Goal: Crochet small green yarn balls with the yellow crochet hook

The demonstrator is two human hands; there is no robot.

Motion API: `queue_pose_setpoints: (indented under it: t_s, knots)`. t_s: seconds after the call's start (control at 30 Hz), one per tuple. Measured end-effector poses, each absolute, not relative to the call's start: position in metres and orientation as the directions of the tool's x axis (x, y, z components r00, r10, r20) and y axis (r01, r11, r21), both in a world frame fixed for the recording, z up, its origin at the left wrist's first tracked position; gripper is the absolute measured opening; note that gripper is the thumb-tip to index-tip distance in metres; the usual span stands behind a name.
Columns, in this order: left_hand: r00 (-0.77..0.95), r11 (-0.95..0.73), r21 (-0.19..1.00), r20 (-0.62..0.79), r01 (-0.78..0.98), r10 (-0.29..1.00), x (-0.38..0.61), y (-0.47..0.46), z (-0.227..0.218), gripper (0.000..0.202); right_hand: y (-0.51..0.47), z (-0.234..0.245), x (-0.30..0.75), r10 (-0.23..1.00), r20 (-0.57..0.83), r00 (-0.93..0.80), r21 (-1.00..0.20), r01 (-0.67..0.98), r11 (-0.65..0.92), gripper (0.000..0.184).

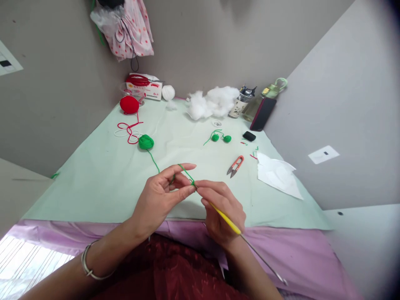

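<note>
Frame centre: left hand (159, 196) pinches green yarn (186, 172) between thumb and fingers; right hand (220, 208) closed around yellow crochet hook (225, 220); green yarn ball (146, 142) upper left on surface (103, 179).

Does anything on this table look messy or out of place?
Nothing damaged or spilled. A loose red strand lies tangled beside the red yarn ball, and short yarn snippets lie scattered near the thread snips. The left hand holds green yarn, the right hand a crochet hook.

Pale green surface (109, 183) wedged in a corner of plain grey walls (56, 96); above its far edge, spotted pink cloth (131, 33) hanging.
</note>
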State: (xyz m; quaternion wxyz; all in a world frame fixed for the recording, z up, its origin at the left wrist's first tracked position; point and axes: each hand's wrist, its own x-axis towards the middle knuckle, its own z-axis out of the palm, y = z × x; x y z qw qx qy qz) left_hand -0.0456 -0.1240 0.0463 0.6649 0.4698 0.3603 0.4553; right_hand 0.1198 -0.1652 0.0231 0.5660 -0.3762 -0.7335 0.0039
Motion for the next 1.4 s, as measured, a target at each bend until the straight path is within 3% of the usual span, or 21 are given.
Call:
queue_pose_setpoints:
  t_s: [0.1, 0.2, 0.23, 0.3, 0.4, 0.5, 0.57, 0.73, 0.83, 0.9, 0.97, 1.03, 1.1, 1.17, 1.3, 1.4]
  knots:
    - [0.306, 0.135, 0.94, -0.035, -0.313, 0.951, -0.044, -0.125, 0.045, 0.039, -0.169, 0.021, 0.12, 0.54, 0.831, -0.136, -0.321, 0.675, 0.664, 0.037]
    - [0.429, 0.316, 0.859, -0.127, -0.403, 0.894, -0.045, -0.122, 0.045, 0.043, -0.171, 0.021, 0.119, 0.522, 0.827, -0.21, -0.205, 0.752, 0.626, 0.042]
    - [0.491, 0.407, 0.809, -0.172, -0.423, 0.854, -0.046, -0.121, 0.045, 0.043, -0.171, 0.022, 0.118, 0.522, 0.833, -0.185, -0.233, 0.737, 0.634, 0.041]
    - [0.565, 0.525, 0.729, -0.23, -0.44, 0.793, -0.049, -0.118, 0.047, 0.039, -0.169, 0.024, 0.117, 0.568, 0.822, -0.041, -0.419, 0.633, 0.651, 0.036]
    - [0.521, 0.49, 0.746, -0.225, -0.45, 0.823, -0.051, -0.116, 0.049, 0.034, -0.164, 0.03, 0.115, 0.701, 0.681, 0.211, -0.726, 0.32, 0.609, 0.025]
    - [0.477, 0.402, 0.818, -0.182, -0.412, 0.86, -0.049, -0.118, 0.05, 0.036, -0.159, 0.032, 0.113, 0.782, 0.56, 0.273, -0.824, 0.082, 0.561, 0.022]
    - [0.463, 0.356, 0.851, -0.154, -0.386, 0.873, -0.046, -0.121, 0.048, 0.036, -0.158, 0.032, 0.112, 0.773, 0.59, 0.231, -0.807, 0.149, 0.572, 0.021]
    - [0.374, 0.28, 0.872, -0.123, -0.402, 0.919, -0.042, -0.125, 0.042, 0.036, -0.162, 0.022, 0.108, 0.639, 0.762, 0.107, -0.609, 0.454, 0.65, 0.032]
    - [0.444, 0.372, 0.82, -0.165, -0.435, 0.881, -0.041, -0.124, 0.041, 0.037, -0.165, 0.017, 0.109, 0.571, 0.821, 0.02, -0.454, 0.63, 0.631, 0.037]
    - [0.521, 0.479, 0.754, -0.214, -0.449, 0.826, -0.042, -0.121, 0.041, 0.035, -0.164, 0.018, 0.111, 0.555, 0.832, 0.005, -0.423, 0.652, 0.629, 0.036]
    - [0.538, 0.526, 0.704, -0.238, -0.478, 0.808, -0.043, -0.117, 0.041, 0.032, -0.163, 0.022, 0.113, 0.602, 0.79, 0.116, -0.557, 0.545, 0.626, 0.031]
    - [0.498, 0.496, 0.7, -0.228, -0.513, 0.837, -0.044, -0.115, 0.042, 0.028, -0.16, 0.027, 0.114, 0.682, 0.682, 0.265, -0.728, 0.328, 0.601, 0.026]
    - [0.461, 0.436, 0.745, -0.194, -0.505, 0.866, -0.043, -0.115, 0.042, 0.026, -0.157, 0.03, 0.114, 0.764, 0.564, 0.315, -0.82, 0.105, 0.563, 0.022]
    - [0.441, 0.365, 0.81, -0.149, -0.459, 0.885, -0.042, -0.117, 0.041, 0.024, -0.155, 0.031, 0.112, 0.814, 0.511, 0.276, -0.845, -0.008, 0.534, 0.019]
    - [0.407, 0.261, 0.886, -0.092, -0.384, 0.909, -0.042, -0.122, 0.037, 0.026, -0.155, 0.029, 0.111, 0.841, 0.496, 0.218, -0.86, -0.009, 0.51, 0.017]
    - [0.401, 0.238, 0.903, -0.081, -0.359, 0.913, -0.045, -0.122, 0.036, 0.031, -0.155, 0.028, 0.114, 0.878, 0.425, 0.221, -0.884, -0.107, 0.454, 0.017]
